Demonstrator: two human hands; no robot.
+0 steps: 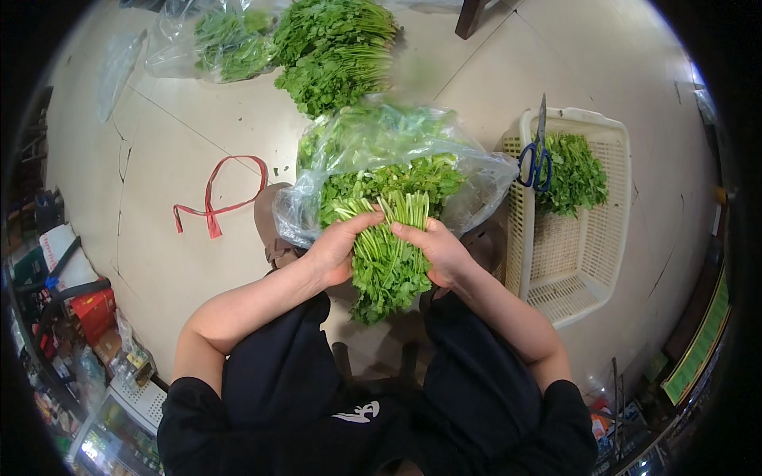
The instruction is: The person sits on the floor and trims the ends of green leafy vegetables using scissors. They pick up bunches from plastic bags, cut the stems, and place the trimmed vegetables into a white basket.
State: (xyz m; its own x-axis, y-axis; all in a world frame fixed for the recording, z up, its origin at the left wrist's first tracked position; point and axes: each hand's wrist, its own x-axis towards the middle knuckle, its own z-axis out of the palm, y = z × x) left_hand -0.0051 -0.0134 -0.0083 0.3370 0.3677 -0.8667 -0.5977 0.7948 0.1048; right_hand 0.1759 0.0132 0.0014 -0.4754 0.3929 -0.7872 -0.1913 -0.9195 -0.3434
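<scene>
A bunch of cilantro (pixel 390 262) is gripped between both my hands, its pale stem ends pointing away from me and its leaves hanging toward my lap. My left hand (pixel 345 244) wraps the bunch's left side, thumb across the stems. On the opposite side my right hand (pixel 437 247) does the same, and the two thumbs nearly meet. Just beyond the stems, an open clear plastic bag (pixel 482 172) full of leafy greens (pixel 387 178) lies on the floor between my shoes.
To the right stands a cream plastic basket (pixel 619 196) holding cilantro (pixel 568 178), with blue-handled scissors (pixel 539 157) at its left rim. Red strapping (pixel 259 178) lies left. Farther off are a cilantro pile (pixel 339 53), a second plastic bag (pixel 172 53) and a dark furniture leg (pixel 470 18).
</scene>
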